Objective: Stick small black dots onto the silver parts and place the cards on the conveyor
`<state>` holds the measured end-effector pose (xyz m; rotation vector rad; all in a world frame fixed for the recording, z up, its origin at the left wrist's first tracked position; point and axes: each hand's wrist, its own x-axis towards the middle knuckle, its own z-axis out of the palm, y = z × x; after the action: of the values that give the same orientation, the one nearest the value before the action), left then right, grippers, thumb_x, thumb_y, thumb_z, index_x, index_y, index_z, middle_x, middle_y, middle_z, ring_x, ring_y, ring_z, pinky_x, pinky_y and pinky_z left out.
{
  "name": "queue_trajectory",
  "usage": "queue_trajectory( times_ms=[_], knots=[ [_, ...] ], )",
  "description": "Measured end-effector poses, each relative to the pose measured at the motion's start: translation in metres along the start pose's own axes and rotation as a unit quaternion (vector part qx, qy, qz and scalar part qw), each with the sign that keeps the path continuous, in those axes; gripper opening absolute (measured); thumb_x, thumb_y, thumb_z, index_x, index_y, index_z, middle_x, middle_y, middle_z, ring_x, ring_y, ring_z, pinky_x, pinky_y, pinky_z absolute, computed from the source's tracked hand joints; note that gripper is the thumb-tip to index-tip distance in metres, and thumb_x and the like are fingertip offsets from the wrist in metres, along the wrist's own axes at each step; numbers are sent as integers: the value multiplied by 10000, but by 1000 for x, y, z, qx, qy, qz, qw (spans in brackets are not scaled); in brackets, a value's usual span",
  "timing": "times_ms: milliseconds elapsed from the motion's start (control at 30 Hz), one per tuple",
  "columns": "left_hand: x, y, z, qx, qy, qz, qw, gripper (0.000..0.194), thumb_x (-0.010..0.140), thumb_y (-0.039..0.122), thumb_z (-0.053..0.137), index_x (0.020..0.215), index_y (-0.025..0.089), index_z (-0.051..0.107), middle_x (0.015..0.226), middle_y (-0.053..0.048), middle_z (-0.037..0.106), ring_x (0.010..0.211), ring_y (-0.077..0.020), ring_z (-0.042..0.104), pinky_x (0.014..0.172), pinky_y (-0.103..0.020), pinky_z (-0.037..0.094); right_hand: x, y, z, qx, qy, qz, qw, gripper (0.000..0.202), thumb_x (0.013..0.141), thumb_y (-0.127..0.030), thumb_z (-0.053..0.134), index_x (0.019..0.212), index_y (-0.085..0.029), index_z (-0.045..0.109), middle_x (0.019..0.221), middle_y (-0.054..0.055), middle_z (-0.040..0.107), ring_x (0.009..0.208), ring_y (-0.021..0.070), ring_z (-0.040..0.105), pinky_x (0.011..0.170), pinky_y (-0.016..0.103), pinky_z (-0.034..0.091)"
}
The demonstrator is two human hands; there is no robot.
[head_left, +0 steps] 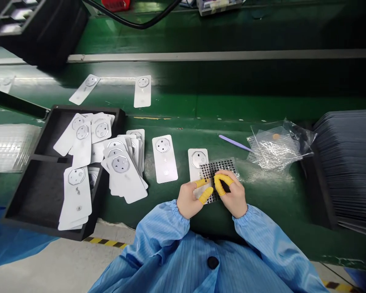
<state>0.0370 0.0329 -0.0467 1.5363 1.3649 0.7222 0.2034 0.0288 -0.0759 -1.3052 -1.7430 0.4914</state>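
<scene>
My left hand [191, 198], with yellow finger cots on thumb and forefinger, pinches the left side of a clear sheet of small black dots [222, 165]. My right hand [234, 196], also in yellow cots, is closed over the middle of that sheet. Its thumb and forefinger tips meet there; whatever is between them is too small to make out. Partly under the sheet lies a white card [197, 158] with a round socket-like face. A similar white card [165, 160] lies flat to its left. Beyond the sheet rests a purple pair of tweezers [235, 143].
A black tray [30, 191] at left holds several white cards, with a fanned pile [125, 171] against its right edge. Crumpled clear plastic bags [277, 146] lie right of the tweezers. Stacked dark sheets [350, 167] stand far right. Two cards [142, 91] lie farther back.
</scene>
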Motion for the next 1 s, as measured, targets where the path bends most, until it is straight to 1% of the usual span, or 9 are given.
queue_trajectory(
  times_ms=[100, 200, 233, 300, 433, 567, 800, 900, 1000],
  knots=[
    [-12, 5, -21, 12, 59, 0, 998, 336, 884, 277, 539, 1184, 155, 632, 1128, -108, 706, 1041, -261, 670, 936, -381, 537, 2, -3, -7, -1, 12, -10, 1000, 215, 840, -68, 564, 1018, -186, 586, 997, 94, 627, 927, 189, 617, 794, 363, 541],
    [-29, 14, -30, 1, 136, -12, 991, 581, 870, 268, 565, 1414, 179, 383, 1257, -130, 629, 1085, -272, 644, 932, -381, 537, 11, -16, -16, -13, 22, -33, 999, 263, 810, -54, 604, 1032, -196, 598, 988, 88, 642, 909, 200, 605, 769, 381, 523],
    [-34, 18, -30, -10, 143, -15, 990, 643, 868, 268, 569, 1450, 179, 308, 1282, -140, 607, 1098, -276, 635, 932, -378, 535, 16, -24, -18, -23, 28, -48, 998, 282, 799, -56, 621, 1042, -198, 602, 985, 87, 649, 905, 204, 602, 762, 384, 520],
    [-39, 29, -26, -40, 126, -7, 991, 677, 880, 257, 552, 1472, 185, 232, 1317, -145, 576, 1130, -273, 615, 950, -373, 522, 27, -39, -20, -45, 39, -84, 995, 321, 784, -75, 654, 1075, -201, 603, 986, 88, 663, 903, 211, 603, 751, 383, 524],
    [-38, 46, -19, -79, 65, 36, 994, 555, 911, 198, 489, 1428, 219, 287, 1342, -113, 555, 1165, -243, 592, 975, -366, 497, 45, -60, -18, -67, 53, -145, 986, 384, 801, -118, 658, 1168, -202, 579, 1010, 92, 678, 919, 222, 613, 728, 374, 539],
    [-36, 49, -18, -42, 70, 61, 995, 484, 897, 161, 485, 1361, 234, 368, 1303, -102, 589, 1111, -234, 627, 949, -349, 509, 46, -63, -20, -73, 45, -163, 983, 441, 811, -111, 642, 1238, -178, 556, 1057, 108, 674, 946, 239, 613, 735, 384, 548],
    [-38, 50, -14, 10, 83, 44, 996, 517, 861, 181, 504, 1358, 193, 363, 1099, -137, 685, 892, -261, 697, 869, -392, 556, 42, -62, -28, -77, 29, -171, 982, 568, 823, -117, 622, 1362, -200, 464, 1111, 104, 674, 978, 251, 616, 761, 387, 562],
    [-37, 50, -13, 14, 79, 50, 996, 484, 852, 183, 513, 1324, 197, 406, 1112, -134, 682, 922, -268, 693, 882, -385, 552, 43, -61, -28, -78, 23, -163, 983, 581, 840, -121, 596, 1388, -216, 428, 1119, 100, 675, 995, 254, 621, 779, 395, 568],
    [-35, 49, -12, 19, 80, 56, 995, 517, 854, 173, 511, 1352, 192, 375, 1218, -149, 638, 1001, -281, 675, 885, -380, 551, 43, -59, -27, -67, 8, -159, 985, 590, 837, -85, 571, 1394, -205, 416, 1151, 112, 658, 1040, 260, 610, 816, 421, 570]
  ],
)
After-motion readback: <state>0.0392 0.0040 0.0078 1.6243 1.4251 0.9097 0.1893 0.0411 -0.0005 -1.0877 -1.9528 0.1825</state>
